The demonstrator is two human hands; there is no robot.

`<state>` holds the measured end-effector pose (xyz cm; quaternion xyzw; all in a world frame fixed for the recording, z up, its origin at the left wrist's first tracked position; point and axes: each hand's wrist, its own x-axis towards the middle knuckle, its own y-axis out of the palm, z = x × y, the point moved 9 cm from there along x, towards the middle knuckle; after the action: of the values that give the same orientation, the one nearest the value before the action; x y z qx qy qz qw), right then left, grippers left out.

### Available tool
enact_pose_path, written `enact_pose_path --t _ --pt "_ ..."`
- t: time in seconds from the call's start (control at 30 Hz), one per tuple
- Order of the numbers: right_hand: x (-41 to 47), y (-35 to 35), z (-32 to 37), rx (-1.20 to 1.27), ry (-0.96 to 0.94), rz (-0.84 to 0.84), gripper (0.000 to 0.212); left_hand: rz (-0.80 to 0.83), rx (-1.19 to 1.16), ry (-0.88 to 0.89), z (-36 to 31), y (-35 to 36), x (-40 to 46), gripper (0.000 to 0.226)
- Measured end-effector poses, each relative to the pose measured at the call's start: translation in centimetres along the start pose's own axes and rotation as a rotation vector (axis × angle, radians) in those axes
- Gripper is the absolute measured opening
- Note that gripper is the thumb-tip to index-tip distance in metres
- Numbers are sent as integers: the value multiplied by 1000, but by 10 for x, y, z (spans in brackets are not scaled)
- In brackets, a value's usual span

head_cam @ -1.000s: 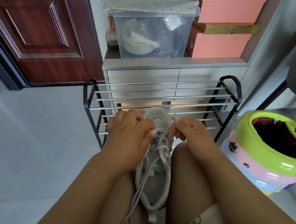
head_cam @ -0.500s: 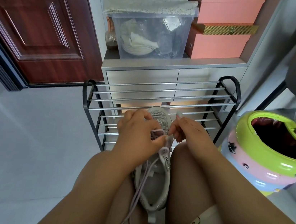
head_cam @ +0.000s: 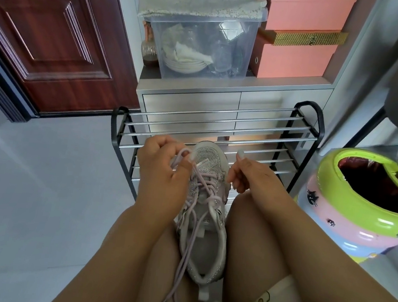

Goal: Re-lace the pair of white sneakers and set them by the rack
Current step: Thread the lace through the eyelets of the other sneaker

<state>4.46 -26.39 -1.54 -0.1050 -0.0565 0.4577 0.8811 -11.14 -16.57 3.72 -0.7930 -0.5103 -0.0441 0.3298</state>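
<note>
- My sneaker (head_cam: 205,217): pale mesh, rhinestone-studded trim, matt woven lace (head_cam: 186,250).
- Shoe rack (head_cam: 221,128): shiny metal bars, black frame.
- Door (head_cam: 44,29): glossy reddish wood.
- Storage bin (head_cam: 206,45): clear plastic.
- Floor (head_cam: 35,192): smooth grey.

One sneaker (head_cam: 206,212) with one lace (head_cam: 186,250) lies between two knees. Two hands show, left hand (head_cam: 162,171) and right hand (head_cam: 248,175). One rack (head_cam: 220,131), one clear bin (head_cam: 202,39), three pink boxes (head_cam: 293,59), one door (head_cam: 49,29), one green-rimmed pail (head_cam: 363,203).

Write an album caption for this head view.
Left hand pulls a lace loop on a sneaker before the rack.
</note>
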Motion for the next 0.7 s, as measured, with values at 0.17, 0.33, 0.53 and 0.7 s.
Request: enact_pose_path --t 0.17,0.33,0.53,0.7 --pt "-2 -1 4 -15 -12 -14 45 99 -26 -75 9 1 -2 18" --pt "-18 23 35 -293 -198 171 35 187 59 -125 22 1 -8 9" --pt "-25 42 46 -822 -380 229 19 297 27 -171 34 8 -14 6" --pt "-18 29 37 -723 -289 211 19 395 -92 -198 43 20 -17 14"
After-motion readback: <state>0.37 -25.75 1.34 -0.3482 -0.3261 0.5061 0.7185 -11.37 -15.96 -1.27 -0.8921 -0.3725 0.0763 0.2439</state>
